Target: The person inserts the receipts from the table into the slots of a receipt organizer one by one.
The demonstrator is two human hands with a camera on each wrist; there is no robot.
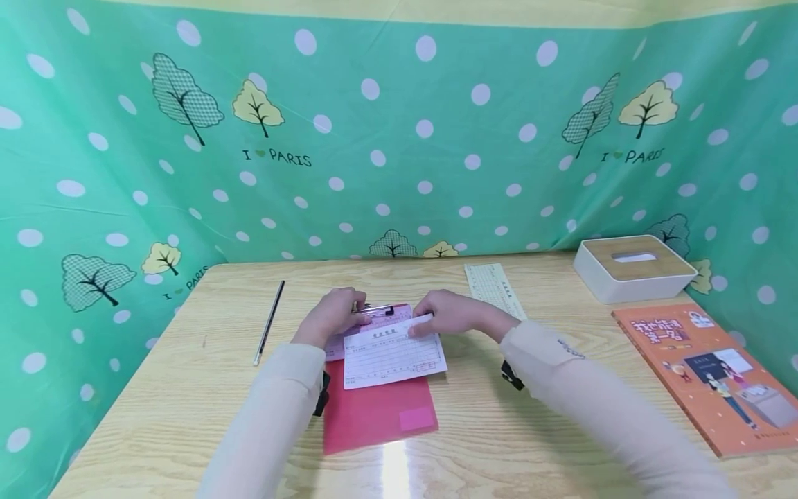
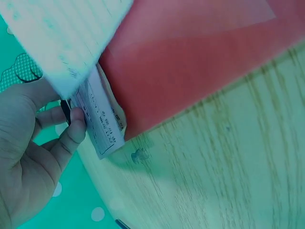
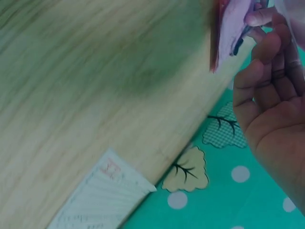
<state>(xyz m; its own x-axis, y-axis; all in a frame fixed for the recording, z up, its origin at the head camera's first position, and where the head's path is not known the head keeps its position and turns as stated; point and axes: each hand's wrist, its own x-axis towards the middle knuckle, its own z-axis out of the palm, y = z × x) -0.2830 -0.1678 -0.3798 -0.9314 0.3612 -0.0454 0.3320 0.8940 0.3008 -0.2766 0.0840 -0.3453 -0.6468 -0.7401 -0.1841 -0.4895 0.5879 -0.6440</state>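
Note:
A red clipboard folder (image 1: 374, 416) lies mid-table with pink-purple slips (image 1: 335, 350) under the metal clip (image 1: 377, 310) at its far end. My left hand (image 1: 333, 315) is at that clip, its fingers curled round the clip and slip edge; in the left wrist view the hand (image 2: 38, 143) has its thumb and fingers at the slips (image 2: 102, 119). Between thumb and fingers, my right hand (image 1: 445, 313) pinches a white printed form (image 1: 393, 357) by its upper right part, over the folder. In the right wrist view the right hand (image 3: 276, 90) shows curled fingers.
A pen (image 1: 269, 322) lies left of the folder. Beyond my right hand is a printed slip (image 1: 495, 287). At the right stand a tissue box (image 1: 632, 270) and, nearer, an orange book (image 1: 711, 378). A green dotted cloth (image 1: 399, 173) hangs behind the table (image 1: 187, 402).

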